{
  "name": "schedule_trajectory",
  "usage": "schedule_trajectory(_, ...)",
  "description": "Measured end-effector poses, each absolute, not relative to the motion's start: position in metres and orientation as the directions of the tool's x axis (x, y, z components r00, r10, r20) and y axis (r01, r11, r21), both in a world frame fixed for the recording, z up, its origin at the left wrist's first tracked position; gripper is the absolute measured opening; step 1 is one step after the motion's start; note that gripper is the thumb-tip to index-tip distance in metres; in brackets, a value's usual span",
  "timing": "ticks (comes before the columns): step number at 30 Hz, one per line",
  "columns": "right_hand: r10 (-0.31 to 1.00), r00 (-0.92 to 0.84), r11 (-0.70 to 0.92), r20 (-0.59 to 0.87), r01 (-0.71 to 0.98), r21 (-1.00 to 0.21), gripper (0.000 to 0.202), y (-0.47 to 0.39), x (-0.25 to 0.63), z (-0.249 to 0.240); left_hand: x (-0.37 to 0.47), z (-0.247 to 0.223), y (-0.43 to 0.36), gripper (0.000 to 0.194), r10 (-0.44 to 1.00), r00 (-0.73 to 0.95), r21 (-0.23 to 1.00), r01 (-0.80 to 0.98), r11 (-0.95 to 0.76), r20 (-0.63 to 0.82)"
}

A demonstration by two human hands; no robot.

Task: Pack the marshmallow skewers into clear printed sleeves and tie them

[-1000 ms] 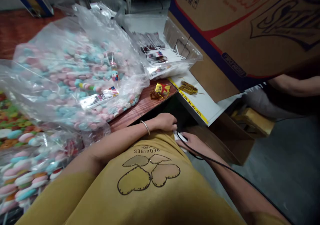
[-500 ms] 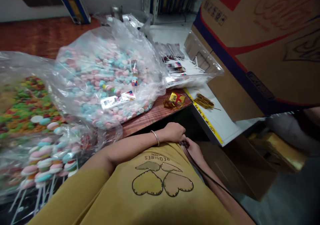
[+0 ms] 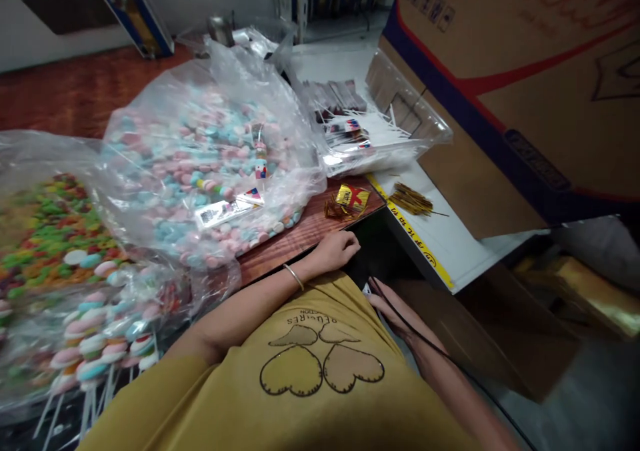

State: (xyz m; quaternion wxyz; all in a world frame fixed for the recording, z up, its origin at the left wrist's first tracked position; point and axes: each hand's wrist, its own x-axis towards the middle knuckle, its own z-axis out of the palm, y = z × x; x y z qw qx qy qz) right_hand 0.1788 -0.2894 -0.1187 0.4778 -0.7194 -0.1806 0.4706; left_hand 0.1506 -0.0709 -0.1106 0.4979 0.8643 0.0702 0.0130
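My left hand [image 3: 336,249], with a bangle at the wrist, hovers by the table's front edge, its fingers curled and nothing visible in them. Lower and to the right, my right hand [image 3: 384,296] is closed at my waist around the end of a thin black cable [image 3: 425,337]; a small whitish piece shows at its fingers. A yellow shirt [image 3: 300,331] lies beneath both arms. Just beyond my left hand, a gold and red packet [image 3: 352,199] rests on the wooden table [image 3: 287,237].
Plastic bags of pink and blue candies [image 3: 200,151] and colourful gummies [image 3: 65,224] cover the left. Candy skewers [image 3: 93,344] lie at front left. Gold twist ties [image 3: 413,199] and a tray of white sticks [image 3: 385,127] lie right of centre. A large cardboard box [image 3: 500,104] stands at right.
My hands were together at my waist; my left hand has moved up and left, away from my right hand. The view has shifted slightly.
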Motion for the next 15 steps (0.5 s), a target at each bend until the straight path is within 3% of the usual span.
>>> schedule_trajectory(4, 0.645, 0.578, -0.450, -0.501, -0.243, -0.859, 0.074, -0.285, 0.175, -0.133, 0.153, -0.108, -0.070, 0.023, 0.168, 0.985, 0.930, 0.096, -0.355, -0.037)
schedule_trajectory(7, 0.648, 0.597, -0.445, -0.473, -0.206, -0.871, 0.088, -0.286, 0.170, -0.137, 0.153, -0.100, -0.066, 0.021, 0.210, 0.972, 0.990, 0.125, -0.068, -0.109)
schedule_trajectory(10, 0.703, 0.567, -0.403, -0.429, -0.180, -0.897, 0.092, -0.291, 0.168, -0.143, 0.150, -0.092, -0.061, 0.026, 0.267, 0.939, 0.968, 0.170, 0.184, -0.216)
schedule_trajectory(15, 0.611, 0.665, -0.564, -0.429, -0.014, -0.825, 0.090, -0.293, 0.178, -0.166, 0.145, -0.087, -0.057, 0.033, 0.312, 0.920, 0.961, 0.174, 0.214, -0.237)
